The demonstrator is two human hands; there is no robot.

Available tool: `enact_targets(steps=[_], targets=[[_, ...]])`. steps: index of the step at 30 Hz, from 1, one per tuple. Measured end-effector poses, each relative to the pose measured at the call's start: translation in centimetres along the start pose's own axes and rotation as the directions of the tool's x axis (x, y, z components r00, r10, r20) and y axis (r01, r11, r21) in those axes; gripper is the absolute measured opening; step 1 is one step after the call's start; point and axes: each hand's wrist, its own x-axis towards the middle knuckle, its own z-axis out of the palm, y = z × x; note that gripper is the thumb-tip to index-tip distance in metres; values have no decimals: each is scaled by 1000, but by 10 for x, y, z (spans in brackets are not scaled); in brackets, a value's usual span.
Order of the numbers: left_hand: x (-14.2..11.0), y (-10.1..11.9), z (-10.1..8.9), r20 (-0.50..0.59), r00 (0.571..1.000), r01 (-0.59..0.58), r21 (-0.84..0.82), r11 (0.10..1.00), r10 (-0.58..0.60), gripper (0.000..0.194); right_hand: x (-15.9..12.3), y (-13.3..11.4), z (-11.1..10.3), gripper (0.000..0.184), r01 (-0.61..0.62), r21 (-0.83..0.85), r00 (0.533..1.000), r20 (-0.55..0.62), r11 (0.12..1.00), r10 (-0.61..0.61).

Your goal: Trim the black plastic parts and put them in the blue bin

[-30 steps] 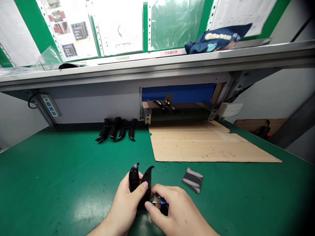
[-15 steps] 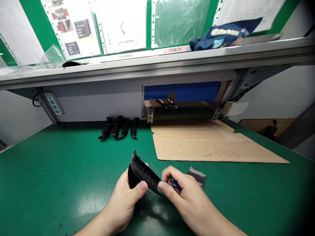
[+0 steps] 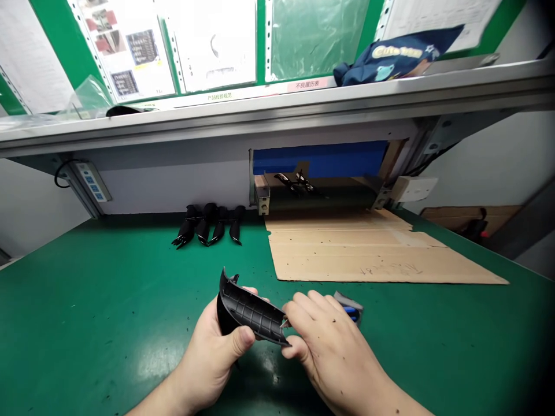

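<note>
My left hand point(image 3: 217, 349) grips a curved black plastic part point(image 3: 254, 315), with the thumb on its lower edge and the fingers behind it. The part's hollow, ribbed inner side faces me, and it slants down to the right. Closed around blue-handled nippers point(image 3: 353, 314), my right hand point(image 3: 327, 338) is at the part's right end. A metal tip shows by that end, and a blue handle end sticks out past the hand. Most of the tool is hidden by my palm. A grey folded piece point(image 3: 347, 301) lies behind the right hand, partly covered.
Several glossy black parts point(image 3: 209, 225) lie by the back panel. A cardboard sheet point(image 3: 338, 260) lies at right, before an opening with more black parts point(image 3: 297, 184). A shelf point(image 3: 277, 112) crosses overhead. Small dark specks dot the green table point(image 3: 108, 312).
The black part has turned so its ribbed inside shows more, and it sits slightly left and lower. My right hand has rolled over, its back now up, with the blue handle pointing out behind.
</note>
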Motion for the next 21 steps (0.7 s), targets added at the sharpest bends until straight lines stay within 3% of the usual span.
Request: enact_targets(steps=[10, 12, 15, 18, 21], targets=[[0, 19, 2, 52, 999, -20, 95, 995, 15, 46, -2, 1, 2, 57, 36, -12, 999, 38, 999, -35], [0, 19, 2, 52, 998, -29, 101, 994, 24, 44, -1, 4, 2, 57, 32, 73, 994, 98, 997, -40], [1, 14, 5, 61, 997, -42, 33, 999, 40, 43, 0, 8, 0, 60, -3, 348, 986, 156, 938, -55], [1, 9, 10, 56, 998, -30, -91, 995, 35, 42, 0, 8, 1, 59, -86, 507, 995, 88, 858, 47], [0, 10, 16, 56, 998, -11, -177, 984, 21, 38, -3, 3, 4, 60, -121, 504, 992, 35, 855, 119]])
